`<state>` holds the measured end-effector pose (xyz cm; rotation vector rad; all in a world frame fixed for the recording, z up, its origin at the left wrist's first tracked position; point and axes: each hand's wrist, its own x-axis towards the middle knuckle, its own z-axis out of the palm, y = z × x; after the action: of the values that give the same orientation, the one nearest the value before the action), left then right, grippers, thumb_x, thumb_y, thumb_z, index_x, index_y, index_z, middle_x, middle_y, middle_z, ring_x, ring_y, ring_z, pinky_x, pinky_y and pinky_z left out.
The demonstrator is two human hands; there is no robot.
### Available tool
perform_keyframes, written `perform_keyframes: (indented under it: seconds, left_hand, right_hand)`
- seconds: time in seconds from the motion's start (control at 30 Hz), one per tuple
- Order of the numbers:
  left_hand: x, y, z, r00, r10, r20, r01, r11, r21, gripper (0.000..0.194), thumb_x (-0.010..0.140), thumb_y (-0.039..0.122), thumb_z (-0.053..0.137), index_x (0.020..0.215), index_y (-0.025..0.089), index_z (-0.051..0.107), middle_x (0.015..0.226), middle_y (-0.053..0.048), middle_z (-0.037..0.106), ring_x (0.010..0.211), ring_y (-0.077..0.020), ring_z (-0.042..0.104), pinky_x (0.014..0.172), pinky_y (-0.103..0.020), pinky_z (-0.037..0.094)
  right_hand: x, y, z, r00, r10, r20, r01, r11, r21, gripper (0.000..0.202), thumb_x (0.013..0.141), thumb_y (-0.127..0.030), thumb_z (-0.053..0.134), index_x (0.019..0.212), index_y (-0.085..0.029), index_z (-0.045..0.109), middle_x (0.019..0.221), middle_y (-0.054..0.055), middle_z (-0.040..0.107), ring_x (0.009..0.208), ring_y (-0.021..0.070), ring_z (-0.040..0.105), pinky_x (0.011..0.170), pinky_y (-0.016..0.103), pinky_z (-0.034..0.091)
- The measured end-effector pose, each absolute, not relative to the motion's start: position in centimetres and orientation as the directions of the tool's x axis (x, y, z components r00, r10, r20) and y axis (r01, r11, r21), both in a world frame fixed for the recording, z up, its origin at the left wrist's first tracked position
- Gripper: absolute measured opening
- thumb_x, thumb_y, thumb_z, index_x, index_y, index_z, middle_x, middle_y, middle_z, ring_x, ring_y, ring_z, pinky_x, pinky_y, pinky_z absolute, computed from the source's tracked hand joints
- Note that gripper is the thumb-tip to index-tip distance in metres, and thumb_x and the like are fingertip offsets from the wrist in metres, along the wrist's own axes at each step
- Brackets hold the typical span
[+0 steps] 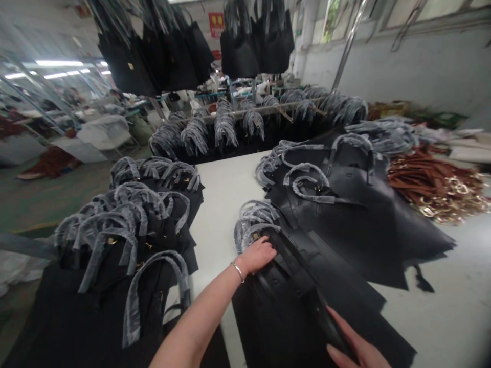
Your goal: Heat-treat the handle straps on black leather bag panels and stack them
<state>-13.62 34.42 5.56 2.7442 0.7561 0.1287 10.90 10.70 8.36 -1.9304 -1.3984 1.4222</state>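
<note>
A stack of black bag pieces [276, 317] with plastic-wrapped handles [255, 217] lies at the lower centre. My left hand [260, 254], with a silver bangle at the wrist, rests on the top piece near its handle; its fingers are bent, and whether they grip the material is unclear. At the lower right, my right hand [355, 345] holds the edge of the top black bag [326, 319] between thumb and fingers. That edge is raised and slants towards the bottom of the view.
More black bags with wrapped handles [130, 214] are piled at left and at right [356, 214]. Brown straps with gold clasps [441, 184] lie far right on the white table [218, 189]. Bags hang overhead [257, 46], and a rack of handles [226, 128] stands behind.
</note>
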Motion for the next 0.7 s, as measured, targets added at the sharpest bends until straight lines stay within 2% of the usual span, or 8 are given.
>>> perform_keyframes:
  seconds: [0.03,0.1,0.23,0.27,0.33,0.4,0.5,0.7]
  left_hand:
    - [-14.0,33.9,6.0,0.823,0.567,-0.042,0.532,-0.742,0.409,0.005,0.086,0.015,0.057,0.082,0.017,0.06,0.083,-0.003,0.066,0.098,-0.0193,0.062,0.105,-0.04,0.034]
    - [-14.6,32.1,6.5,0.727,0.666,-0.169,0.617,-0.525,0.587,0.006,0.081,0.019,0.064,0.081,0.017,0.058,0.078,-0.004,0.066,0.087,-0.0211,0.065,0.095,-0.041,0.044]
    - [-15.3,26.3,6.2,0.623,0.703,-0.344,0.664,-0.242,0.707,0.012,0.091,0.023,0.049,0.098,0.015,0.053,0.08,-0.005,0.068,0.066,-0.0143,0.066,0.067,-0.029,0.053]
    - [-15.2,24.7,5.9,0.596,0.706,-0.382,0.621,-0.104,0.777,0.016,0.092,0.023,0.046,0.104,0.014,0.051,0.084,-0.006,0.068,0.064,-0.0125,0.065,0.065,-0.026,0.052]
    - [-14.9,21.9,5.3,0.538,0.72,-0.438,0.403,0.237,0.884,0.022,0.09,0.024,0.049,0.109,0.013,0.048,0.091,-0.009,0.068,0.064,-0.0112,0.065,0.066,-0.026,0.052]
    - [-14.3,19.7,4.9,0.478,0.751,-0.457,0.11,0.465,0.879,0.028,0.084,0.027,0.059,0.106,0.012,0.051,0.093,-0.01,0.067,0.066,-0.0118,0.064,0.068,-0.028,0.053]
    - [-13.2,17.7,4.6,0.413,0.802,-0.432,-0.107,0.513,0.852,0.034,0.077,0.031,0.067,0.102,0.011,0.056,0.09,-0.009,0.066,0.071,-0.013,0.063,0.07,-0.028,0.052]
    - [-12.3,16.1,4.3,0.327,0.851,-0.411,-0.195,0.486,0.852,0.038,0.077,0.032,0.069,0.106,0.011,0.059,0.092,-0.01,0.066,0.08,-0.0182,0.064,0.068,-0.027,0.05]
  right_hand:
    - [10.9,10.7,8.6,-0.018,0.847,-0.531,0.457,-0.465,-0.758,0.08,0.079,-0.057,0.05,0.149,-0.024,0.032,0.08,0.003,0.073,0.06,0.0234,0.065,0.058,0.029,0.054]
    - [10.8,10.6,9.1,-0.037,0.827,-0.561,0.415,-0.498,-0.762,0.082,0.081,-0.056,0.05,0.151,-0.02,0.027,0.07,0.002,0.069,0.06,0.0226,0.063,0.058,0.028,0.053]
    - [10.6,10.6,10.1,-0.079,0.798,-0.598,0.342,-0.541,-0.768,0.079,0.082,-0.053,0.053,0.15,-0.024,0.028,0.061,-0.002,0.06,0.054,0.0184,0.058,0.051,0.026,0.047]
    - [10.5,10.6,10.4,-0.105,0.789,-0.605,0.315,-0.55,-0.773,0.079,0.082,-0.053,0.054,0.15,-0.024,0.028,0.06,-0.003,0.059,0.054,0.0174,0.057,0.05,0.025,0.046]
    - [10.3,10.7,10.8,-0.164,0.772,-0.614,0.263,-0.566,-0.781,0.079,0.081,-0.052,0.056,0.15,-0.025,0.027,0.059,-0.004,0.057,0.053,0.0159,0.057,0.049,0.024,0.044]
    - [10.1,10.8,11.3,-0.221,0.74,-0.635,0.223,-0.596,-0.771,0.083,0.08,-0.052,0.058,0.151,-0.024,0.026,0.058,-0.005,0.055,0.051,0.0146,0.056,0.046,0.023,0.043]
    - [9.5,11.0,11.8,-0.294,0.68,-0.672,0.175,-0.653,-0.737,0.09,0.076,-0.052,0.061,0.151,-0.019,0.023,0.055,-0.006,0.053,0.045,0.0128,0.052,0.042,0.021,0.04]
    - [8.8,11.7,12.3,-0.3,0.714,-0.633,0.06,-0.648,-0.759,0.083,0.081,-0.048,0.061,0.15,-0.019,0.025,0.064,-0.005,0.054,0.044,0.01,0.051,0.04,0.021,0.04]
